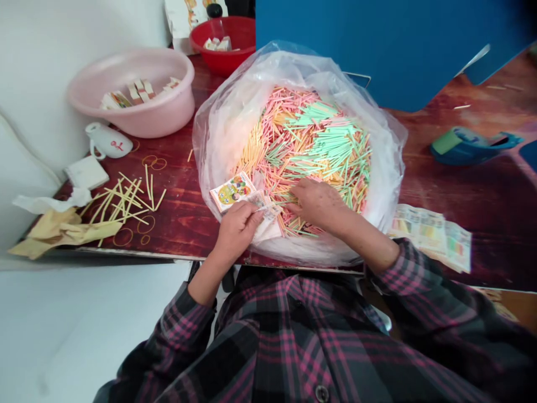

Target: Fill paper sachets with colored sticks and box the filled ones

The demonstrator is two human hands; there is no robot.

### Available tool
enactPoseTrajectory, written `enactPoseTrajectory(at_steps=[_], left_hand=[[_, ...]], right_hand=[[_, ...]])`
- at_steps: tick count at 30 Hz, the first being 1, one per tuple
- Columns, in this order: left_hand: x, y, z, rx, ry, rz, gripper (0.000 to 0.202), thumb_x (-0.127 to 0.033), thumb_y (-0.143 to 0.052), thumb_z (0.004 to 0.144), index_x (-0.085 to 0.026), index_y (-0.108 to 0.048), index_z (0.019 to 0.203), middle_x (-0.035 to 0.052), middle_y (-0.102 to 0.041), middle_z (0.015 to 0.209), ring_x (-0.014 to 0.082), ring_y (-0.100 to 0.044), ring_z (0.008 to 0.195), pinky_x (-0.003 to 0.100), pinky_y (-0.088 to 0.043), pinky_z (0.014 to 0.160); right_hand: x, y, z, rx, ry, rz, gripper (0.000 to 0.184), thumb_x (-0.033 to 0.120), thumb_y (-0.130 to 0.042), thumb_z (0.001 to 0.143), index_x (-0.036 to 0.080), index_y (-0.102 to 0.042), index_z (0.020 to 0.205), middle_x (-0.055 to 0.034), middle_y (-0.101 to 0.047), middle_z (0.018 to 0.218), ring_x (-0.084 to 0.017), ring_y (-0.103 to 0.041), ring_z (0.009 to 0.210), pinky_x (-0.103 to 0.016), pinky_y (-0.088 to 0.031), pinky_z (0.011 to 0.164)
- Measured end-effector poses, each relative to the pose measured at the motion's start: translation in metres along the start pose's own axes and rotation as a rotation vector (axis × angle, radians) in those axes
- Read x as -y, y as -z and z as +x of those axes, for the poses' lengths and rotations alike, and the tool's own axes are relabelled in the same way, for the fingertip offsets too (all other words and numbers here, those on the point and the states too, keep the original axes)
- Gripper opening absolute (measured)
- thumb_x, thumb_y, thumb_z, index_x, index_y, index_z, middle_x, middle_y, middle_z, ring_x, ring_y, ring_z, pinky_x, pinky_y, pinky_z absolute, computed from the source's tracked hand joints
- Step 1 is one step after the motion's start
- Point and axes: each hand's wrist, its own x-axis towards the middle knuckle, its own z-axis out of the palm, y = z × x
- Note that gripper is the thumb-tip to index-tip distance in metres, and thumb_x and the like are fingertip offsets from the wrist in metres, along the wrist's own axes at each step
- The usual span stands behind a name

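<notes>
A wide tub lined with a clear plastic bag [222, 129] holds a heap of thin coloured sticks [339, 140] in pink, orange, yellow and green. At its near left edge my left hand [237, 229] pinches a small printed clear plastic packet [268, 210] between thumb and fingers. Just behind that hand lies a printed card box [232, 191] with cartoon pictures, resting on the liner's edge. My right hand [316, 202] is down in the heap, its fingers bent and closed around some sticks. Its fingertips are partly hidden.
Left stand a pink basin [146, 120] with small boxes, a white mug [109, 140] on its side, and loose yellow sticks [121, 198] among rubber bands. A red basin [241, 31] is behind. Right lie printed packets [432, 235] and a blue tape dispenser [470, 148], near a blue panel [356, 33].
</notes>
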Motion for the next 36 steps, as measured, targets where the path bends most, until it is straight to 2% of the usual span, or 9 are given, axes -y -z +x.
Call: enactPoseTrajectory(at_steps=[3,5,12,16,20,26,32,36], left_hand=[[0.008,0.007,0.004,0.019,0.049,-0.079,0.028,-0.037,-0.054,0.099,-0.021,-0.06,0.077,0.0003,-0.061,0.075,0.017,-0.058,0.075,0.031,-0.047,0.074],[0.009,0.007,0.005,0.03,0.045,-0.083,0.028,-0.037,-0.055,0.099,-0.021,-0.059,0.077,-0.0005,-0.059,0.073,0.0166,-0.057,0.073,0.03,-0.046,0.073],[0.001,0.0,-0.001,0.045,-0.097,0.108,0.025,-0.034,-0.054,0.101,-0.021,-0.064,0.083,0.0041,-0.067,0.081,0.0205,-0.06,0.083,0.036,-0.047,0.083],[0.001,-0.001,-0.003,0.042,-0.124,0.141,0.025,-0.034,-0.052,0.102,-0.021,-0.066,0.086,0.0054,-0.069,0.084,0.0213,-0.061,0.084,0.038,-0.048,0.084],[0.001,-0.002,-0.004,0.029,-0.165,0.179,0.025,-0.032,-0.052,0.102,-0.02,-0.068,0.086,0.0058,-0.07,0.084,0.0215,-0.061,0.085,0.038,-0.048,0.085],[0.001,-0.003,-0.005,0.044,-0.169,0.204,0.026,-0.033,-0.053,0.102,-0.02,-0.072,0.089,0.0074,-0.072,0.088,0.0223,-0.062,0.088,0.039,-0.049,0.086],[0.002,-0.005,-0.005,0.035,-0.184,0.228,0.028,-0.033,-0.051,0.103,-0.02,-0.074,0.093,0.0077,-0.073,0.088,0.0222,-0.063,0.088,0.04,-0.05,0.087],[0.001,-0.004,-0.005,0.021,-0.209,0.208,0.031,-0.035,-0.049,0.104,-0.02,-0.075,0.096,0.0084,-0.074,0.088,0.0226,-0.065,0.087,0.04,-0.051,0.085]], right_hand=[[0.003,0.01,0.001,0.061,0.032,-0.046,0.031,0.032,-0.058,0.098,0.009,-0.074,0.111,-0.0208,-0.073,0.116,-0.035,-0.069,0.11,-0.041,-0.05,0.088],[0.005,0.01,0.004,0.051,0.067,-0.058,0.029,0.027,-0.057,0.098,0.008,-0.073,0.112,-0.0211,-0.072,0.118,-0.035,-0.068,0.112,-0.041,-0.048,0.091],[0.0,-0.015,0.007,-0.058,0.084,-0.086,0.032,0.009,-0.04,0.098,0.008,-0.068,0.114,-0.0208,-0.071,0.114,-0.033,-0.068,0.11,-0.04,-0.045,0.09],[-0.009,-0.017,-0.003,-0.049,0.029,-0.114,0.032,0.012,-0.039,0.1,0.008,-0.068,0.114,-0.0219,-0.072,0.114,-0.033,-0.067,0.109,-0.041,-0.044,0.09],[-0.002,-0.006,-0.002,-0.018,0.027,-0.088,0.031,0.029,-0.052,0.101,0.009,-0.069,0.118,-0.0205,-0.073,0.119,-0.036,-0.065,0.116,-0.043,-0.043,0.091],[0.011,-0.003,0.01,-0.012,0.068,-0.145,0.035,0.008,-0.04,0.097,0.005,-0.074,0.106,-0.0243,-0.074,0.107,-0.036,-0.067,0.105,-0.046,-0.038,0.089],[0.008,0.003,0.003,-0.001,0.134,-0.194,0.035,0.007,-0.04,0.096,0.006,-0.075,0.103,-0.0221,-0.074,0.105,-0.035,-0.064,0.105,-0.046,-0.036,0.09],[0.007,-0.004,0.005,-0.05,0.158,-0.164,0.035,0.008,-0.039,0.097,0.006,-0.072,0.107,-0.0232,-0.072,0.107,-0.037,-0.063,0.108,-0.047,-0.036,0.092]])
